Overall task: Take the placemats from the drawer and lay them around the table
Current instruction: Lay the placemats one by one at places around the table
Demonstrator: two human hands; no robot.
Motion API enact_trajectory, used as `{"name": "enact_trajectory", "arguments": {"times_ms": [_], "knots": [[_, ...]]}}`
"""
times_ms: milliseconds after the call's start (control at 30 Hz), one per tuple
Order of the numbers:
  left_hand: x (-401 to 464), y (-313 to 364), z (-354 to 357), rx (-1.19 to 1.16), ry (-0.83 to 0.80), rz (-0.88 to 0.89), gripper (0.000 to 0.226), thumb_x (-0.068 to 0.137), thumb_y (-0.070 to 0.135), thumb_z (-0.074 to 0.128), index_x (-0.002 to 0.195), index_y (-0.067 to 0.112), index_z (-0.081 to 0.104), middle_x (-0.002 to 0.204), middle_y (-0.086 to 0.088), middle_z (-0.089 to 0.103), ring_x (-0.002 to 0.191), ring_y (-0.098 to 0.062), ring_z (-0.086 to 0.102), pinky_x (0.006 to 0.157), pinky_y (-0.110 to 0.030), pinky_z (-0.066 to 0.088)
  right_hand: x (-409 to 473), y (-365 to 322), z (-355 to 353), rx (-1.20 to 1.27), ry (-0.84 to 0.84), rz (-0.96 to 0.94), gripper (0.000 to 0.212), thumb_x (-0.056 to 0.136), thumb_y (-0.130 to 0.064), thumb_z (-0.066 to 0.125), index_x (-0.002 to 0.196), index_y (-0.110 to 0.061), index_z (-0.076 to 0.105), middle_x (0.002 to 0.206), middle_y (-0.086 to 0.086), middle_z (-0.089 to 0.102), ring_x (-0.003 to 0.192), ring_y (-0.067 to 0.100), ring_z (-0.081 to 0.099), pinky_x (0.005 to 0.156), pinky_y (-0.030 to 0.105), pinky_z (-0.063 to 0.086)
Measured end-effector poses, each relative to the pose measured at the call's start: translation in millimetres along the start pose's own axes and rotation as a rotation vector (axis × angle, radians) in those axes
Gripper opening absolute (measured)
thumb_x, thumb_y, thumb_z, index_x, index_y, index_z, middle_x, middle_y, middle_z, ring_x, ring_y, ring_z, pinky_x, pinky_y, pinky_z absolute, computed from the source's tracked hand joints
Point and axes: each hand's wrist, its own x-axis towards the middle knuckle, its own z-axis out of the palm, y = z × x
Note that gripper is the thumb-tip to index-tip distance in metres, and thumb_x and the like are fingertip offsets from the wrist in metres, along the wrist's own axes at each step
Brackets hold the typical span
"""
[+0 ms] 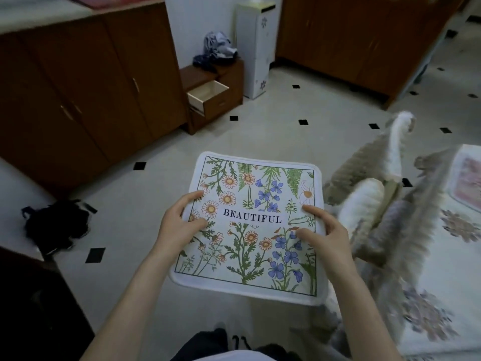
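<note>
I hold a white placemat (250,225) printed with flowers and the word BEAUTIFUL flat in front of me, above the floor. My left hand (179,222) grips its left edge, thumb on top. My right hand (322,235) grips its right edge, fingers spread on the print. Whether more mats lie under it I cannot tell. The small wooden drawer (208,95) stands pulled open at the back, and its inside looks bare. At the right, a table (442,256) with a flowered cloth carries another placemat (468,178) at the frame's edge.
A chair with fluffy grey and white covers (377,194) stands between me and the table. Brown cupboards (78,87) line the left wall. A black bag (57,225) lies on the tiled floor at the left. Clothes (218,50) sit on the drawer unit.
</note>
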Motion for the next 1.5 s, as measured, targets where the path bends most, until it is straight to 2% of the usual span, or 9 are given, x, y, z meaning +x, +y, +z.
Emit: {"name": "enact_trajectory", "arguments": {"times_ms": [267,533,667,867,1000,1167,1267,1400,1500], "knots": [[112,23,-10,-0.008,-0.09,-0.041,0.058,0.078,-0.004,0.068,0.117,0.038,0.059,0.1,0.013,0.062,0.077,-0.023,0.071,0.058,-0.036,0.06,78,-24,47,0.005,0.087,0.04,0.049,0.077,0.007,0.071,0.112,-0.027,0.067,0.099,-0.008,0.071,0.079,0.014,0.073,0.063,0.03,0.06],[260,72,57,0.015,-0.206,-0.01,0.058,0.077,-0.005,0.067,0.118,0.036,0.06,0.103,0.015,0.061,0.08,-0.022,0.071,0.056,-0.03,0.059,215,-45,37,0.01,0.212,0.047,0.048,0.075,0.004,0.072,0.108,-0.03,0.068,0.107,-0.005,0.071,0.086,0.015,0.072,0.07,0.034,0.061],[340,117,95,0.057,-0.228,0.021,0.057,0.077,-0.004,0.068,0.119,0.034,0.06,0.102,0.023,0.056,0.083,-0.022,0.07,0.059,-0.031,0.059,296,-74,28,0.042,0.233,0.054,0.048,0.077,0.005,0.072,0.111,-0.028,0.068,0.104,-0.006,0.071,0.078,0.008,0.072,0.058,0.022,0.056],[445,184,154,0.096,-0.284,0.07,0.056,0.078,-0.003,0.068,0.119,0.034,0.06,0.099,0.031,0.051,0.082,-0.019,0.069,0.056,-0.024,0.057,402,-124,6,0.067,0.289,0.054,0.047,0.078,0.007,0.07,0.112,-0.026,0.066,0.1,-0.008,0.07,0.075,0.008,0.072,0.057,0.021,0.056],[511,206,195,0.098,-0.339,0.056,0.055,0.078,-0.002,0.068,0.118,0.034,0.06,0.101,0.025,0.056,0.081,-0.021,0.07,0.054,-0.023,0.056,465,-139,-5,0.072,0.345,0.071,0.048,0.078,0.006,0.071,0.113,-0.027,0.065,0.104,-0.008,0.069,0.076,0.008,0.072,0.057,0.022,0.057],[606,230,252,0.1,-0.456,0.068,0.056,0.078,-0.003,0.068,0.119,0.033,0.06,0.107,0.013,0.062,0.08,-0.022,0.071,0.057,-0.028,0.059,548,-150,-16,0.117,0.444,0.096,0.048,0.079,0.006,0.07,0.114,-0.027,0.065,0.103,-0.008,0.067,0.072,0.008,0.072,0.052,0.02,0.054],[670,255,295,0.119,-0.55,0.111,0.057,0.077,-0.004,0.067,0.12,0.033,0.06,0.107,0.012,0.063,0.082,-0.02,0.071,0.056,-0.025,0.057,601,-162,-24,0.143,0.54,0.096,0.048,0.079,0.006,0.07,0.114,-0.027,0.065,0.104,-0.005,0.069,0.072,0.011,0.073,0.053,0.021,0.055],[754,309,368,0.151,-0.724,0.156,0.057,0.077,-0.006,0.066,0.119,0.032,0.06,0.105,0.012,0.064,0.072,-0.009,0.07,0.053,-0.02,0.054,669,-186,-39,0.208,0.714,0.098,0.048,0.079,0.005,0.069,0.115,-0.027,0.065,0.107,0.0,0.07,0.076,0.017,0.074,0.058,0.028,0.058],[796,343,422,0.201,-0.863,0.194,0.058,0.076,-0.006,0.066,0.118,0.033,0.06,0.103,0.011,0.064,0.07,-0.007,0.07,0.054,-0.021,0.055,701,-202,-54,0.224,0.852,0.083,0.048,0.078,0.005,0.07,0.114,-0.027,0.066,0.11,-0.003,0.07,0.078,0.011,0.073,0.06,0.024,0.057]]}}
